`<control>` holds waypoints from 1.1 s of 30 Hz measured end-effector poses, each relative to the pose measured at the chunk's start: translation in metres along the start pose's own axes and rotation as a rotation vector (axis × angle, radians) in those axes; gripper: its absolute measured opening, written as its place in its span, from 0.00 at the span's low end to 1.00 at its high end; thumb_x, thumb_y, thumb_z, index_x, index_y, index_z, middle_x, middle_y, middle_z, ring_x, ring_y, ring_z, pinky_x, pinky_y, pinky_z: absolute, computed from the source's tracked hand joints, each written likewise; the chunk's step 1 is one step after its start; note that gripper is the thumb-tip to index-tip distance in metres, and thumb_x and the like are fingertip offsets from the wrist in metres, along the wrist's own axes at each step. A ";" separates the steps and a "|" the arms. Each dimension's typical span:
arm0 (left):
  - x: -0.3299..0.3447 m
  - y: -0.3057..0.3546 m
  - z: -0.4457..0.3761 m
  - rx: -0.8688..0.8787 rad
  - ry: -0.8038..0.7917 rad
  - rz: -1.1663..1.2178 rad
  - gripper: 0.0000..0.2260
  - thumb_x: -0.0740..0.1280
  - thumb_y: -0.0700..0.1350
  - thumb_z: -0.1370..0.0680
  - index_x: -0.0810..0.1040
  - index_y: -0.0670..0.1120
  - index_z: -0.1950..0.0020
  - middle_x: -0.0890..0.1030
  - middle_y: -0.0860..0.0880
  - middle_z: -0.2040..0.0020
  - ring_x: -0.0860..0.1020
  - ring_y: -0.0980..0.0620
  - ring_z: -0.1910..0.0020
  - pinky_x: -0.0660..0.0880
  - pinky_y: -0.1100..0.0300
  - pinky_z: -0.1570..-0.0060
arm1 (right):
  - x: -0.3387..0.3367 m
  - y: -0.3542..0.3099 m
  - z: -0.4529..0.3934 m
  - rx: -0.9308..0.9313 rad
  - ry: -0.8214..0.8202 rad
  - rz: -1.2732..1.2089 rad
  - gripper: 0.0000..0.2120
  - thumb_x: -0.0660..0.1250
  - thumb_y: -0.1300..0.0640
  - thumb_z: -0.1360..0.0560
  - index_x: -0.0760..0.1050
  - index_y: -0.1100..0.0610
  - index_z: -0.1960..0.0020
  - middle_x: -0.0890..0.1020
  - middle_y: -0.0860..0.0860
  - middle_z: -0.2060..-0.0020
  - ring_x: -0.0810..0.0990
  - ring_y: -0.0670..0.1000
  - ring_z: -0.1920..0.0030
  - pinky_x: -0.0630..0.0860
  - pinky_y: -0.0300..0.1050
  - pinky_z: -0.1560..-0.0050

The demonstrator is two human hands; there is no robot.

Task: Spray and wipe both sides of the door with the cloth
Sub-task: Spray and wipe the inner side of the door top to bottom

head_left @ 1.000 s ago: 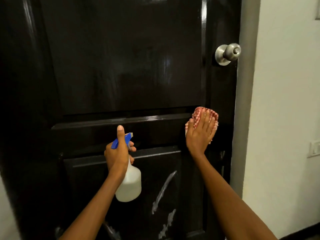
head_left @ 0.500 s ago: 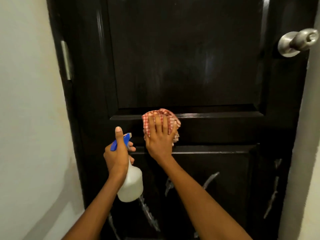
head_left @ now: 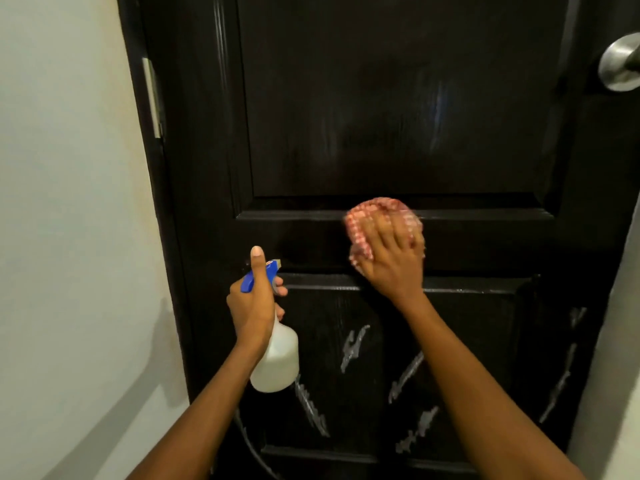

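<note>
Door, tall glossy black panelled wood (head_left: 398,116), fills the frame ahead; upper panel shows faint wipe sheen, lower panel carries whitish foam streaks (head_left: 353,344), so wiping looks part done on this side, with the lower panel left and the other side unseen. Wall, pale painted plaster (head_left: 69,202), at left. Knob, round brushed metal (head_left: 621,64), far right. Spray bottle, white plastic with blue trigger head (head_left: 277,358), gripped by left hand (head_left: 252,306), thumb raised. Cloth, crumpled red-and-white checked fabric (head_left: 381,209), pressed against the middle rail under right hand (head_left: 394,261), fingers spread flat, blurred.
</note>
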State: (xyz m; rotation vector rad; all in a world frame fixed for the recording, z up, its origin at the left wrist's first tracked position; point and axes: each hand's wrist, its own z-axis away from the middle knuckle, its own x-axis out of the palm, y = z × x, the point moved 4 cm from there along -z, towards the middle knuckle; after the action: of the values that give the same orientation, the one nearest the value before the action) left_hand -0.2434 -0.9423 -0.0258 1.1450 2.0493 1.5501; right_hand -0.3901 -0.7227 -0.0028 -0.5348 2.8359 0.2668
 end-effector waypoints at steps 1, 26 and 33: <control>0.003 -0.002 0.002 -0.005 -0.013 0.007 0.32 0.57 0.71 0.25 0.83 0.44 0.54 0.82 0.44 0.66 0.75 0.51 0.76 0.73 0.59 0.76 | -0.004 0.018 0.012 0.118 0.015 0.008 0.31 0.58 0.39 0.20 0.62 0.49 0.21 0.64 0.52 0.22 0.61 0.57 0.22 0.54 0.61 0.26; -0.147 -0.042 -0.016 -0.006 0.366 -0.127 0.28 0.57 0.69 0.21 0.82 0.47 0.60 0.83 0.46 0.68 0.77 0.45 0.73 0.77 0.53 0.69 | 0.096 -0.291 0.014 -0.710 -0.367 -0.115 0.34 0.60 0.46 0.21 0.54 0.53 0.18 0.54 0.55 0.19 0.49 0.58 0.19 0.33 0.63 0.23; -0.165 -0.038 -0.019 0.005 0.375 -0.132 0.24 0.58 0.68 0.21 0.81 0.51 0.62 0.83 0.44 0.66 0.78 0.46 0.71 0.80 0.47 0.63 | 0.097 -0.275 0.011 -1.041 -0.377 0.034 0.31 0.50 0.40 0.19 0.57 0.49 0.19 0.58 0.52 0.19 0.52 0.56 0.19 0.37 0.62 0.24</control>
State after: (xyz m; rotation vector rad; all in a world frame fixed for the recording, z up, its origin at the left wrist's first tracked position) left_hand -0.1685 -1.0826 -0.0866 0.7439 2.3069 1.8001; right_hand -0.3712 -1.0045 -0.0761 -0.5174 2.1479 1.6702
